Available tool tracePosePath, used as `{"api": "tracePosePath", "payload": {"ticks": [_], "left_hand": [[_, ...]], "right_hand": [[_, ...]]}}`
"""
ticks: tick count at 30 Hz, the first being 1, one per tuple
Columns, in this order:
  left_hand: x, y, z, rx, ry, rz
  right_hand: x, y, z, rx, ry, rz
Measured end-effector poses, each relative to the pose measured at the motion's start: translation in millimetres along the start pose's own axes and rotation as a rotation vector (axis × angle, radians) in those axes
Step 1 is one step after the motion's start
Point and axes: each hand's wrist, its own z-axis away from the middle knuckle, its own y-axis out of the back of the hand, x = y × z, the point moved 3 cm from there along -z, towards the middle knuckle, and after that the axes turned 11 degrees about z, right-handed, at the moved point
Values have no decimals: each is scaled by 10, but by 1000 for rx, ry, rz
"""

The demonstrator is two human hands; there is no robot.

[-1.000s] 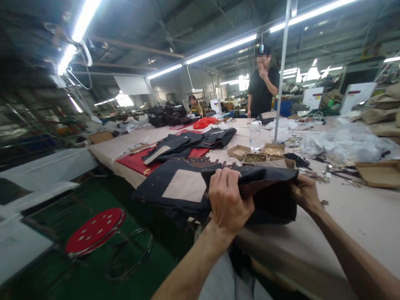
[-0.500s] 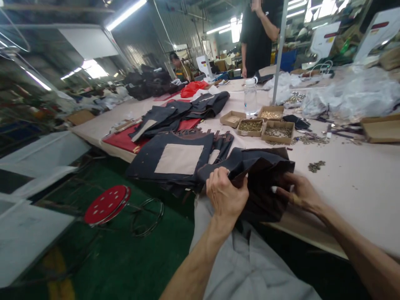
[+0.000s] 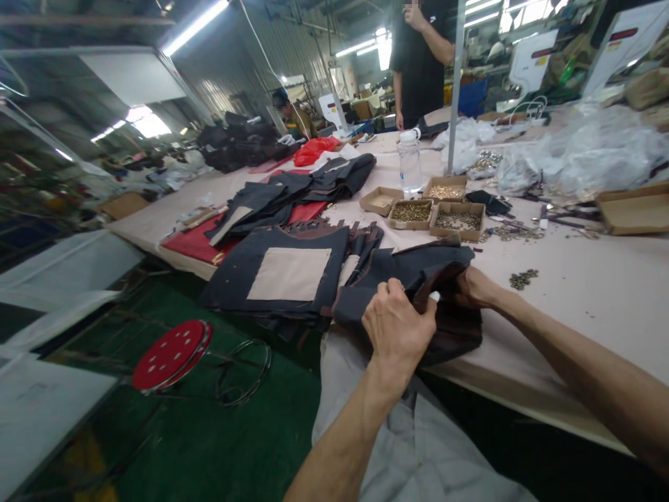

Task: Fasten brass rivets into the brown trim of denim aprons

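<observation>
Fingers of the left hand [image 3: 400,324] clamped on dark cloth [image 3: 394,267]
Right hand [image 3: 474,287] at the left's two o'clock, fingers hidden, grip unclear; cardboard box [image 3: 454,236] at one o'clock.

On my feed, a pale table [image 3: 580,328] spreads out beyond my fingers. Left of my left fingers [image 3: 393,287], a stack of dark cloth [image 3: 235,279] lies along the near edge; farther past it I see a red sheet [image 3: 182,245]. Beyond my right fingers [image 3: 469,284] sit four small boxes [image 3: 454,234], a water bottle [image 3: 410,167] behind them. Right of those fingers lies a little metal heap [image 3: 523,279]; well past it, plastic bags [image 3: 580,143] and an open cardboard box [image 3: 635,216].
</observation>
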Motion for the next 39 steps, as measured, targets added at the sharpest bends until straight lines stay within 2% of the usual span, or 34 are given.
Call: {"api": "tracePosePath", "payload": {"ticks": [4,6,8,9,12,14,15,19,22,24,29,35,39], "left_hand": [[-85,-86,-15,-58,55,-33],[-130,-127,-2,-23,23,-14],[-146,-173,21,1,-143,51],[-138,-207,35,-45,-284,95],[-93,-335,74,-385,-738,172],[-87,-407,41,-566,-888,126],[-90,-438,-2,-599,-906,80],[-115,-554,-142,-567,-905,-127],[-153,-603,-108,-526,-978,-181],[-204,-616,-58,-562,-994,-155],[-378,-639,12,-705,-747,-69],[-475,-678,88,-676,-625,22],[-515,-725,76,-716,-527,56]], "right_hand": [[-142,-94,470,-375,88,-93],[-153,-149,723,-434,126,-96],[-130,-196,892,-393,152,-88],[-111,-218,943,-365,155,-99],[-54,-262,992,-291,147,-153],[-21,-279,987,-266,155,-162],[-5,-289,987,-263,162,-159],[67,-345,1013,-285,141,-163],[86,-370,1032,-271,115,-189],[68,-370,1026,-251,119,-205],[2,-351,992,-214,93,-304],[-49,-295,997,-256,30,-296],[-99,-260,975,-292,38,-255]]}}
